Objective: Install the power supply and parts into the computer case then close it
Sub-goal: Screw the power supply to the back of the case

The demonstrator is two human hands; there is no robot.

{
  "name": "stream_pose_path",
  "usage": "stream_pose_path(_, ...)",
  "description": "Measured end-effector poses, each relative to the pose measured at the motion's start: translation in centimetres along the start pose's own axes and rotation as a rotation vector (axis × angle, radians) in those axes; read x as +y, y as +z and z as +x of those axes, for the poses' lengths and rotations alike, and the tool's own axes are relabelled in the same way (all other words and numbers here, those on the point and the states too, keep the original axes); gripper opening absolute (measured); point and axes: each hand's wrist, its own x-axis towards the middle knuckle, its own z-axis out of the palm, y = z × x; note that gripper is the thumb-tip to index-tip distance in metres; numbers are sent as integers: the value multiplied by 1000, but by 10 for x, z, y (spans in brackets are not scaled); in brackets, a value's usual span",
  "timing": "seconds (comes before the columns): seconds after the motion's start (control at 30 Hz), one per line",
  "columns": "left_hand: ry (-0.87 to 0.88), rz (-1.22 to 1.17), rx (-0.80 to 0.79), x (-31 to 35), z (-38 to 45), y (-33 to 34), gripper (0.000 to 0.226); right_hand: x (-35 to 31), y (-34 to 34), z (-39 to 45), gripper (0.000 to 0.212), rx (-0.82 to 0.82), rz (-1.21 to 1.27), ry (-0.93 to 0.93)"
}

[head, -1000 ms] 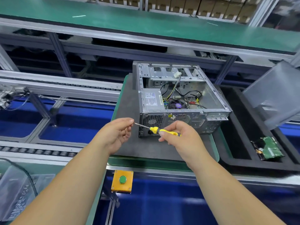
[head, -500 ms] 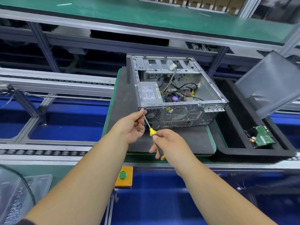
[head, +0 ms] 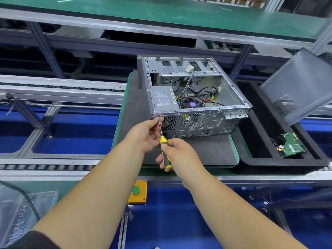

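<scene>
An open grey computer case lies on its side on a dark mat, its rear panel facing me. The silver power supply sits inside at the near left corner, with cables and a fan beside it. My right hand grips the yellow-and-black handle of a screwdriver. Its tip meets a screw at the top left corner of the rear panel. My left hand pinches the metal shaft just below the tip.
The case's grey side panel leans at the right. A black foam tray at the right holds a green circuit board. A yellow box with a green button is mounted below the bench edge. Conveyor rails run left.
The screwdriver swung from lying level between my hands to pointing up at the case. Both hands moved towards the rear panel, and the tip now touches the top left corner screw.
</scene>
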Motion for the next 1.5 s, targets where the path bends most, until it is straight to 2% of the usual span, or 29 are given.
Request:
stream_pose_path(0.17, 1, 13, 1, 0, 1, 3, 20, 0, -1, 1, 18, 6, -3, 16)
stream_pose_path(0.37, 5, 41, 12, 1, 1, 4, 19, -4, -3, 1, 19, -8, 9, 41)
stream_pose_path(0.47, 2, 55, 28, 1, 2, 3, 18, -12, -1, 1, 15, -7, 118, 142)
stream_pose_path(0.57, 1, 53, 53, 1, 2, 4, 15, -18, 3, 2, 21, -7, 327, 330)
stream_pose_path(0.63, -1, 53, 69, 1, 2, 5, 14, -18, 5, 1, 19, -3, 450, 372)
stream_pose_path(0.83, 12, 59, 11, 0, -1, 4, 16, -14, 8, 4, 16, 73, 563, 387)
stream_pose_path(0.97, 12, 97, -54, -1, -5, 2, 21, -18, 9, 6, 31, 88, 570, 436)
stream_pose_path(1.1, 37, 84, -13, 0, -6, 3, 18, -19, 10, 8, 43, 57, 590, 476)
stream_pose_path(1.17, 31, 70, -11, 0, -6, 4, 15, -19, 11, 9, 41, 51, 624, 461)
stream_pose_path(1.33, 46, 82, -7, -1, -9, 6, 11, -16, 13, 8, 19, 90, 639, 404)
stream_pose_path(1.5, 35, 162, -61, 1, -13, 0, 16, -19, 19, 7, 34, 103, 564, 413)
